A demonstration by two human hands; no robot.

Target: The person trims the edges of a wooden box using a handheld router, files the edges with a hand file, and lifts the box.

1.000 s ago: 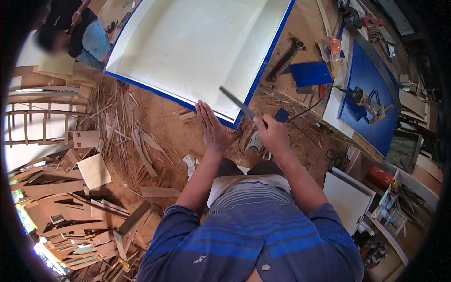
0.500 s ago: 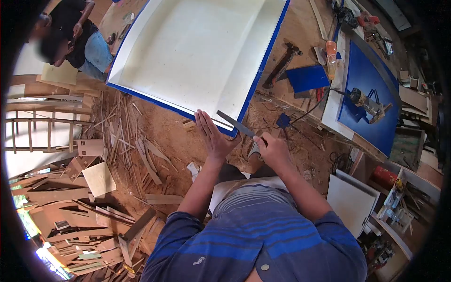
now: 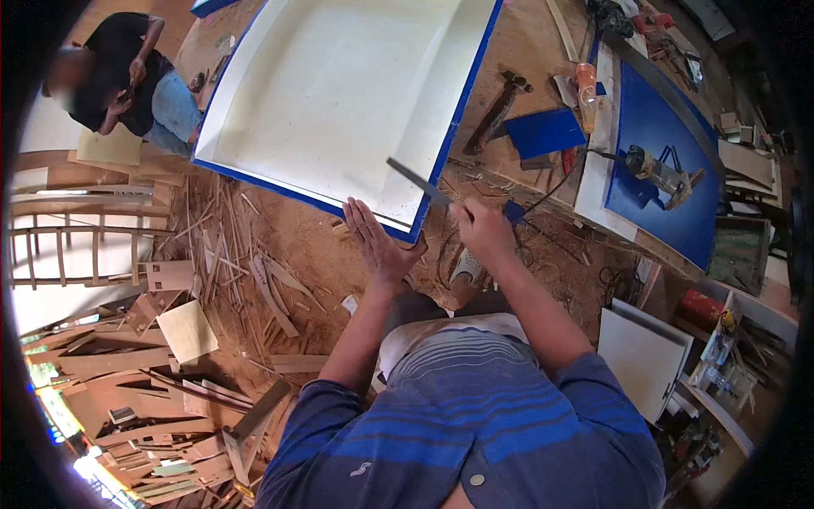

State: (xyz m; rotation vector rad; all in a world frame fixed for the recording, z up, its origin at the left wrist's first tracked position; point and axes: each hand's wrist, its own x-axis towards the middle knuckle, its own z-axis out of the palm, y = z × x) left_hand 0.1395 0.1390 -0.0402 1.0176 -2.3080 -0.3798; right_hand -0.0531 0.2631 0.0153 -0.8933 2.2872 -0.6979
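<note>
A large white panel (image 3: pixel 339 102) with raised blue edges lies on the workbench, its near corner pointing toward me. My left hand (image 3: pixel 377 250) rests against the near blue edge, left of that corner, with its fingers stretched out. In my right hand (image 3: pixel 485 231) is a long, flat grey file (image 3: pixel 417 180), gripped at its near end. The file's far end points up and left over the panel's corner; whether it touches the edge cannot be made out.
A hammer (image 3: pixel 498 112), a blue piece (image 3: pixel 544 134) and an orange-capped bottle (image 3: pixel 587 95) lie on the bench. A power tool (image 3: pixel 657 174) sits on a blue board at right. Another person (image 3: pixel 127 81) is at upper left. Wood scraps (image 3: pixel 271 297) litter the floor.
The file dipped toward the panel's corner and has come up again, my right hand moving with it. My left hand stays at the edge. The view has shifted slightly.
</note>
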